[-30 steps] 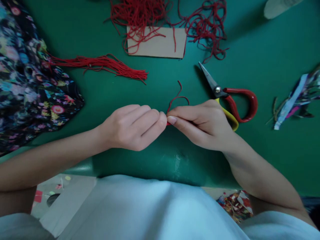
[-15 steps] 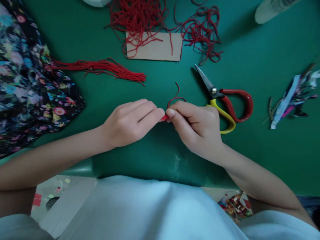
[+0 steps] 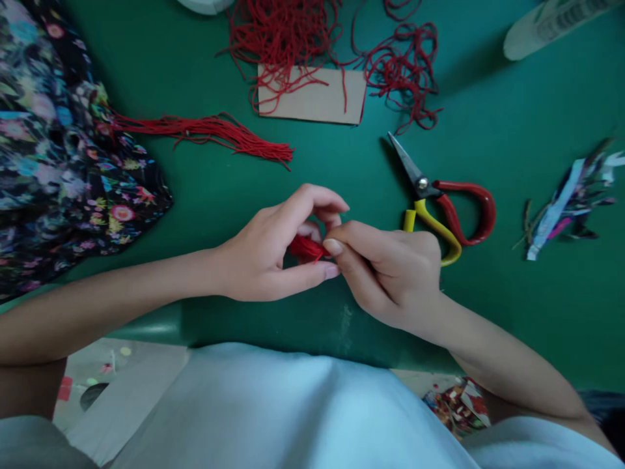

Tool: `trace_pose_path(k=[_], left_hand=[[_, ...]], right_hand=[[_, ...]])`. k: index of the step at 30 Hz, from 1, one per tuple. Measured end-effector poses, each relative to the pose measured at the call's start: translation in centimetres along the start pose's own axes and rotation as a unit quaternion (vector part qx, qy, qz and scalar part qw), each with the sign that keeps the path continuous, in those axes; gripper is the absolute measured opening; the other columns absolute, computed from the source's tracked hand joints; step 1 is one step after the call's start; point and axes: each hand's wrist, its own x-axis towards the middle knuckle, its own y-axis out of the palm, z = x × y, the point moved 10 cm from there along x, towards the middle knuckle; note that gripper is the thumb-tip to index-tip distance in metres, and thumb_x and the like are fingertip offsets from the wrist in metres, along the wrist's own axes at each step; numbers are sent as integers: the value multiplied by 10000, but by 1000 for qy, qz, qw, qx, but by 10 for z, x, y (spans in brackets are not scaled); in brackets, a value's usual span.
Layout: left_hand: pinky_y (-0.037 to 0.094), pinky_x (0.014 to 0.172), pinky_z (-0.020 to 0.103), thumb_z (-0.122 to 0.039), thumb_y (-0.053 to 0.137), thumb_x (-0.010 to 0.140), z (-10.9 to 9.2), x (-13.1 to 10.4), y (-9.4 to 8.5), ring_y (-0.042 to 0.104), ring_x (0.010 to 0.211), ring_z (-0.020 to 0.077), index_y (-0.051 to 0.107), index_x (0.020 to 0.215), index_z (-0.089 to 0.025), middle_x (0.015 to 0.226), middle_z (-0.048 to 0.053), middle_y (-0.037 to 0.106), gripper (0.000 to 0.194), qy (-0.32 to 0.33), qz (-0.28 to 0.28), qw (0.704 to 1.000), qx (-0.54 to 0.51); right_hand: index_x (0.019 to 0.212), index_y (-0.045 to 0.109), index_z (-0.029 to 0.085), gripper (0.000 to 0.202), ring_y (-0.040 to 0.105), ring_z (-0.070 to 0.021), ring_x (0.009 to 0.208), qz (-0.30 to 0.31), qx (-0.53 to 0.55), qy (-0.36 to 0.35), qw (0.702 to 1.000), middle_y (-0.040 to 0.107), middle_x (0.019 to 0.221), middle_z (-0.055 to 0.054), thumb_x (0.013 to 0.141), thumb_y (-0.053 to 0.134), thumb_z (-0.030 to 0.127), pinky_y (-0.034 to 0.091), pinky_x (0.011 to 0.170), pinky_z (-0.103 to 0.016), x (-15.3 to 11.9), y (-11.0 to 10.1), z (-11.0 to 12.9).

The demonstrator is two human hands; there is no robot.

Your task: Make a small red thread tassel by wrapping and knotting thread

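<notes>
A small bundle of red thread hangs between my hands above the green table. My right hand pinches its right end between thumb and forefinger. My left hand curves loosely around the bundle, thumb and forefinger spread apart, the thumb tip close to my right fingers. Whether its curled rear fingers touch the thread is hidden. Just beyond my right hand lie scissors with one red and one yellow handle, blades apart.
A red thread tassel lies at left, partly under flowered cloth. Farther back are a cardboard piece, a heap of red thread and a smaller tangle. A whitish bottle and fabric scraps are at right.
My left hand has turned and opened, baring the red bundle that its fingers covered before. My right hand keeps its pinch. The whole view has shifted slightly.
</notes>
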Motion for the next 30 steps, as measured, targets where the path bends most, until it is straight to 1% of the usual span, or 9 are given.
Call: trace_pose_path(k=[4,7,9,12,15,18,22,25,30], left_hand=[[505,619,191,-200,557,918,0,2,12,644,711,84,490,1085,-193,861,-14,684,179,-46,83,993,-63],[446,536,171,-145,501,927,2,2,12,591,604,64,502,1068,-195,749,-51,653,150,-76,94,990,-67],[435,538,171,-108,491,909,-1,3,9,568,579,59,517,1063,-191,720,-63,640,177,-63,78,995,-16],[472,635,187,-57,465,882,-10,3,-1,599,670,74,557,1035,-168,784,-35,662,210,-10,27,992,120],[506,730,232,-66,445,885,-19,1,-8,629,816,117,607,992,-162,915,23,671,217,43,-23,972,231],[524,785,307,-109,456,886,-23,-2,-14,623,911,167,636,975,-186,1039,66,655,215,71,-70,954,282],[486,904,463,-158,476,875,-26,-4,-23,570,1054,258,649,901,-218,1078,82,647,186,83,-126,927,343],[427,954,519,-200,477,855,-27,-5,-23,530,1126,291,635,862,-224,1099,78,641,160,83,-117,932,332],[404,913,489,-374,471,881,-28,-3,-13,512,1066,287,597,872,-180,1067,106,627,231,45,-39,963,264]], right_hand=[[744,531,190,229,337,-46,413,11,-32,-20,999,476,540,70,965,483,156,280,433,-207,-2,-2,4],[763,544,196,217,383,-51,413,11,-48,-20,999,518,543,66,969,481,170,299,440,-217,-2,-3,3],[771,549,197,209,403,-53,415,4,-56,-19,998,543,550,61,968,487,167,296,436,-223,-1,-5,2],[764,551,196,212,393,-52,409,-1,-59,-12,998,529,536,63,968,498,167,281,423,-223,0,-7,0],[755,556,191,222,352,-50,395,2,-53,0,999,455,498,76,970,503,176,276,414,-216,2,-7,-3],[741,552,192,240,341,-51,391,5,-47,7,999,410,485,79,976,500,183,268,406,-214,3,-8,-4],[745,558,188,238,335,-50,392,-2,-50,6,999,412,490,75,976,504,180,267,410,-214,3,-12,-3],[742,556,185,236,332,-49,396,-4,-64,-2,998,407,493,75,973,505,173,274,420,-209,3,-12,-2],[788,561,181,197,352,-41,427,-5,-120,-27,992,465,546,74,969,488,158,287,438,-198,0,-10,5]])
